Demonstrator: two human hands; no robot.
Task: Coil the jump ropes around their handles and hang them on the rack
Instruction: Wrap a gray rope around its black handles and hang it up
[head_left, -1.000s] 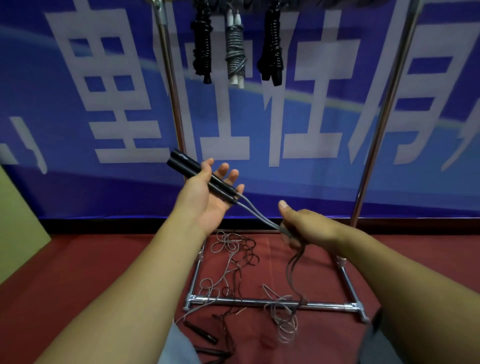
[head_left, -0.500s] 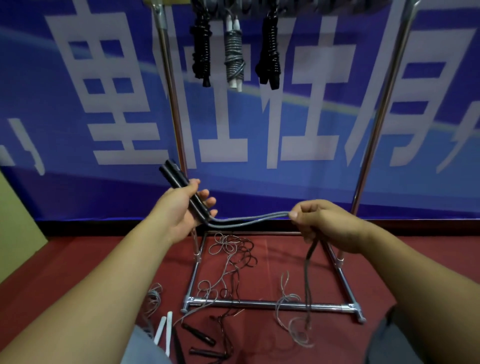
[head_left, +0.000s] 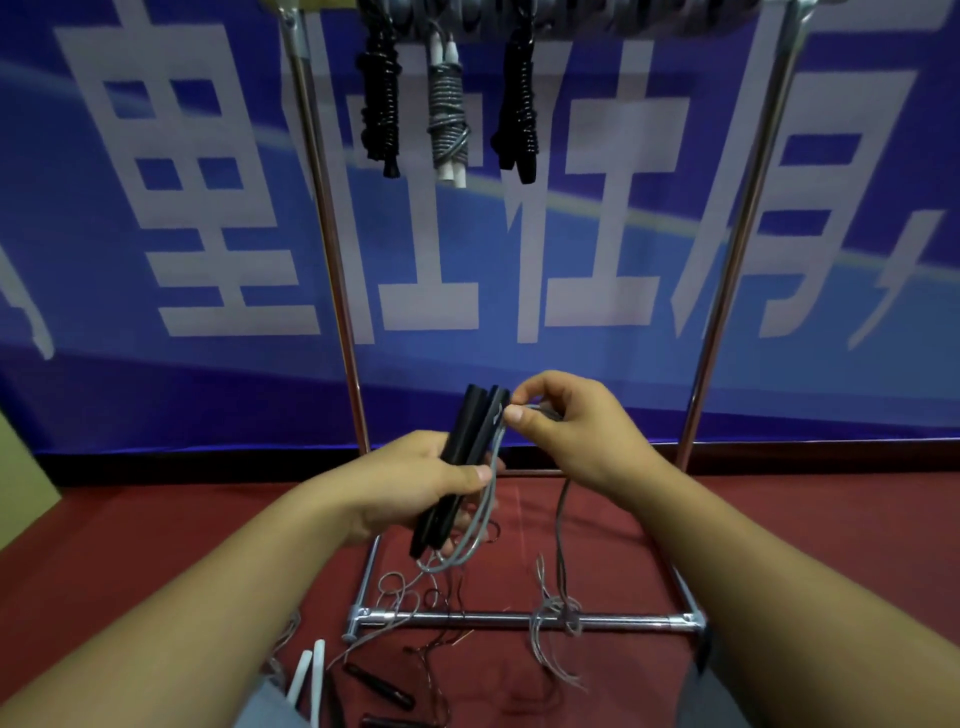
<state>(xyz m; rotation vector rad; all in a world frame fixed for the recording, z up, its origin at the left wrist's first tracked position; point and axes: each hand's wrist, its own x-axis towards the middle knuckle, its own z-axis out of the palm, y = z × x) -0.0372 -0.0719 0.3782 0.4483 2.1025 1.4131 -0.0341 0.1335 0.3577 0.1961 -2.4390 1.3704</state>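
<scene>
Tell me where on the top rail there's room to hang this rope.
Crowded: the left part of the top rail, where two black coiled ropes flank a grey one with white handles. Free: the rail from the right-hand black rope to the right upright, though the frame's top edge crops it.

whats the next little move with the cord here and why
Probably carry the right hand round behind the black handles to lay the first wrap. The left hand grips both handles together, the right pinches the grey cord at their top, and no turns lie on them yet.
</scene>
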